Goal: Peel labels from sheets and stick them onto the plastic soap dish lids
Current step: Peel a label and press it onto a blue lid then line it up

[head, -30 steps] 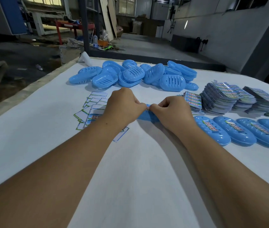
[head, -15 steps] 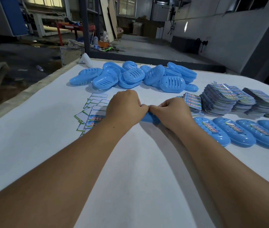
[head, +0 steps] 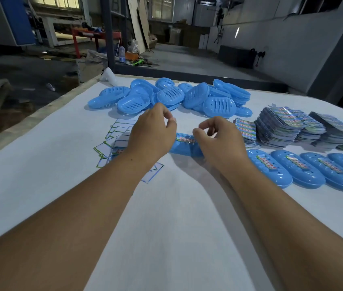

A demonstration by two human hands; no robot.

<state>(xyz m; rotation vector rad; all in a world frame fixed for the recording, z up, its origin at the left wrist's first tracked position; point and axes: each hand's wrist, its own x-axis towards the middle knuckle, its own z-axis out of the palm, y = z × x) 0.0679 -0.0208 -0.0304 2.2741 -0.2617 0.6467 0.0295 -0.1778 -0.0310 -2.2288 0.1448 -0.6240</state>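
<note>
A blue lid (head: 184, 147) lies flat on the white table (head: 166, 217), near the middle, between the two hands. A bright label (head: 185, 138) is stuck on its top. Part of the lid is hidden by the hands.

The left hand (head: 152, 131) is held above the left end of the lid. Its fingers are loosely curled and nothing is held in them. The right hand (head: 216, 137) is held above the right end in the same way, loose and with nothing in it. The lid is not gripped by either hand, so the label is likely stuck down and this lid is likely done.

Toward the right edge, a row of labelled lids (head: 305, 171) is laid side by side. It looks like the place for done lids, so this lid would likely be put at the left end of that row.

Near the far edge, a pile of bare blue pieces (head: 170, 95) is heaped within reach, likely so the next one can be taken fast. Stacks of label sheets (head: 288, 127) are kept at the right, behind the row. Used backing papers (head: 114, 141) are dropped to the left, partly under the left hand, out of the way.

Many bare pieces are left, so the task looks far from over. A fresh label could curl and stick to itself if it is peeled too fast.
</note>
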